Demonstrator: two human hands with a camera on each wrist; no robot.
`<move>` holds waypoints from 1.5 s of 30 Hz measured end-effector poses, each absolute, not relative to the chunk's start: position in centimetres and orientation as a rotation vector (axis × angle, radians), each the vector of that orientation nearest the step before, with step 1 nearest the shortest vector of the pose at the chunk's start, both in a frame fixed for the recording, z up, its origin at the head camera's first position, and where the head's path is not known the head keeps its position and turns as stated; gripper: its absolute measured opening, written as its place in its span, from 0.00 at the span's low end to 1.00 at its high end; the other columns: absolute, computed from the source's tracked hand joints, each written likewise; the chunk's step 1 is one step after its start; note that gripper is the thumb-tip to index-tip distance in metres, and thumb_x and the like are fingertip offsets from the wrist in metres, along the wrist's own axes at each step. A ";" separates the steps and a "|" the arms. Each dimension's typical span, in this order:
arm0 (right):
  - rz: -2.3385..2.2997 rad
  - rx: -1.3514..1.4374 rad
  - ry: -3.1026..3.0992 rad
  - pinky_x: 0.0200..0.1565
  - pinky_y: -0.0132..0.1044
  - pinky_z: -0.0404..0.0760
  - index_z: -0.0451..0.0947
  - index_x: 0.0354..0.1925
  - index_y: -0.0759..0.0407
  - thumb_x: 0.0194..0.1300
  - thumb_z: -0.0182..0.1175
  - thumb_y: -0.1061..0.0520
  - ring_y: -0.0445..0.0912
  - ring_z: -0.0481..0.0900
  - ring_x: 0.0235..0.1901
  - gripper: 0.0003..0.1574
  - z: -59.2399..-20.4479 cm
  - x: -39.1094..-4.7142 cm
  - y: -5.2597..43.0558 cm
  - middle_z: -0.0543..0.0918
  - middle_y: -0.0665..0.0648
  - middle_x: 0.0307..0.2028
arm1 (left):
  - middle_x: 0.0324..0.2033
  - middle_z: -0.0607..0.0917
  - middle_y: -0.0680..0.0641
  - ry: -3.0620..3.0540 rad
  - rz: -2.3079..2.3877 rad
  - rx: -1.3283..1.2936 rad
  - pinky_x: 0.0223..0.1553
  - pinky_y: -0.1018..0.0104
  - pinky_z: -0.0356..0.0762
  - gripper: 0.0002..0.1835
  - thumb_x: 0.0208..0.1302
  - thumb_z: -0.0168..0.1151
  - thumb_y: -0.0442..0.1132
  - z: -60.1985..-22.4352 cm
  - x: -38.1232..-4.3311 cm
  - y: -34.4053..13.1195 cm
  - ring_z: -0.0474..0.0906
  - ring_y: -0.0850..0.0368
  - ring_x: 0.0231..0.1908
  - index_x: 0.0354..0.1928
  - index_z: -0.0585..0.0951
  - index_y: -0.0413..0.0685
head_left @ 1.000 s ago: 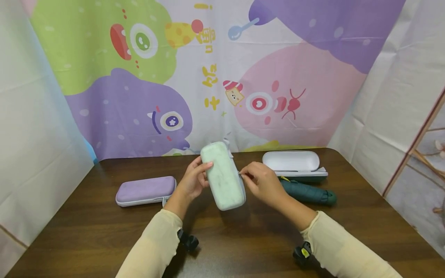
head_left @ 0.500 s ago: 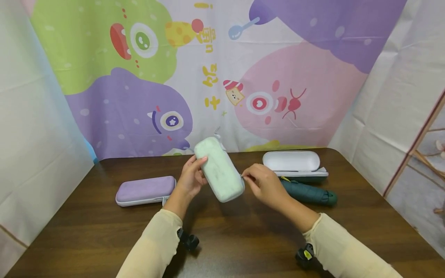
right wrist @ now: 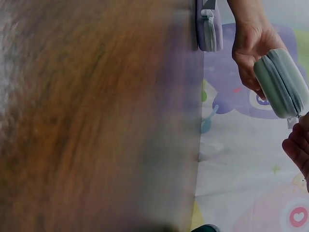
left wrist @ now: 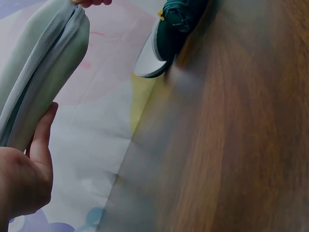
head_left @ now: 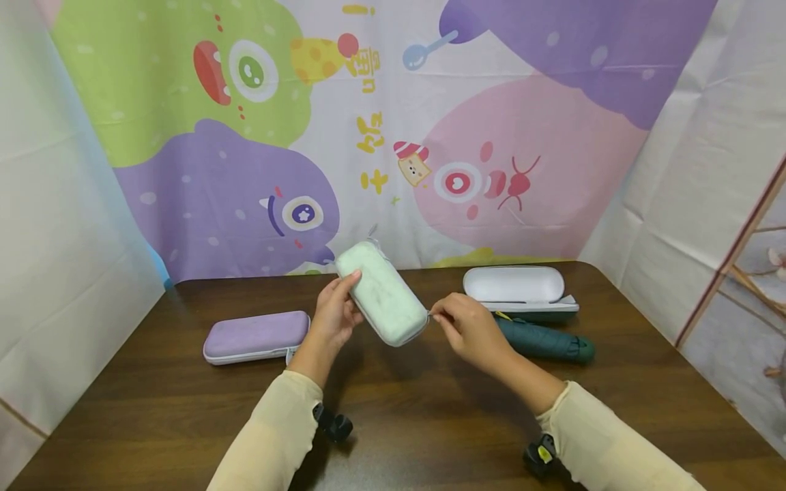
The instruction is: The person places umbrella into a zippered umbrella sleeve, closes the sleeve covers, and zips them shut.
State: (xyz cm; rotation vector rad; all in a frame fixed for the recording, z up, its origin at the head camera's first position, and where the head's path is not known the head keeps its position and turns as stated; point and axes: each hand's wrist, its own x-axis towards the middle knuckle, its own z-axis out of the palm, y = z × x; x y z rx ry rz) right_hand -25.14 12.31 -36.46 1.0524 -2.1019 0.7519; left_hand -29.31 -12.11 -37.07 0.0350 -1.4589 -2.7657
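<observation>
In the head view a mint-green zippered hard case point(head_left: 382, 293) is held tilted above the table. My left hand point(head_left: 334, 314) grips it by its left side, thumb on the top face. At the case's lower right corner my right hand point(head_left: 473, 331) pinches the zipper pull point(head_left: 431, 314) between thumb and finger. Along the case's side in the left wrist view, the zipper seam point(left wrist: 36, 72) is parted, with a dark gap inside. The right wrist view shows the case's end point(right wrist: 280, 84), with the right fingertips at its zipper.
A purple zippered case point(head_left: 258, 335) lies on the table point(head_left: 381, 423) at left. On the right stands an opened case with a white lid lining point(head_left: 514, 285), and before it a folded dark green umbrella point(head_left: 543, 339). A cartoon-printed cloth point(head_left: 393, 136) hangs behind.
The left hand has tilted the green case further, its top end swinging left and up. The right hand's pinch on the pull has travelled along the side to the lower corner.
</observation>
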 end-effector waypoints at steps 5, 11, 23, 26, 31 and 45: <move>0.782 1.029 -2.133 0.29 0.36 0.76 0.80 0.33 0.62 0.57 0.67 0.71 0.43 0.75 0.28 0.08 -37.1 -25.0 12.3 0.81 0.53 0.30 | 0.33 0.81 0.51 -1.436 -2.750 0.122 0.27 0.64 0.81 0.15 0.65 0.62 0.41 -37.3 -29.5 -12.0 0.80 0.60 0.29 0.47 0.69 0.45; 0.835 0.981 -2.164 0.29 0.35 0.77 0.81 0.33 0.63 0.57 0.67 0.70 0.42 0.76 0.27 0.07 -37.5 -24.9 11.9 0.81 0.54 0.29 | 0.32 0.82 0.50 -1.396 -2.751 0.199 0.28 0.62 0.83 0.16 0.65 0.63 0.41 -37.6 -29.6 -11.9 0.81 0.60 0.29 0.47 0.68 0.44; 0.926 0.965 -2.228 0.28 0.33 0.78 0.81 0.32 0.62 0.58 0.67 0.69 0.41 0.76 0.26 0.04 -37.5 -24.5 10.6 0.80 0.52 0.28 | 0.27 0.81 0.51 -1.247 -2.750 0.334 0.33 0.56 0.84 0.14 0.64 0.64 0.42 -37.5 -29.5 -11.3 0.79 0.61 0.25 0.43 0.70 0.44; 0.931 0.946 -2.238 0.28 0.32 0.78 0.82 0.31 0.62 0.58 0.67 0.69 0.40 0.76 0.26 0.04 -37.6 -24.4 10.4 0.80 0.52 0.28 | 0.28 0.82 0.51 -1.215 -2.746 0.353 0.33 0.56 0.84 0.15 0.65 0.64 0.43 -37.4 -29.3 -11.0 0.80 0.59 0.28 0.45 0.70 0.43; 0.949 0.923 -2.243 0.27 0.33 0.78 0.82 0.31 0.62 0.59 0.66 0.68 0.41 0.76 0.25 0.03 -37.5 -24.4 10.2 0.81 0.52 0.28 | 0.30 0.83 0.50 -1.134 -2.741 0.381 0.33 0.55 0.84 0.16 0.66 0.63 0.44 -37.4 -28.9 -10.4 0.82 0.57 0.32 0.46 0.71 0.41; 1.017 0.837 -2.235 0.26 0.38 0.80 0.83 0.31 0.64 0.58 0.67 0.68 0.42 0.78 0.24 0.01 -37.4 -24.9 9.9 0.83 0.55 0.27 | 0.40 0.78 0.42 -0.811 -2.732 0.560 0.51 0.40 0.75 0.22 0.62 0.66 0.40 -36.6 -27.8 -8.3 0.80 0.52 0.35 0.52 0.69 0.39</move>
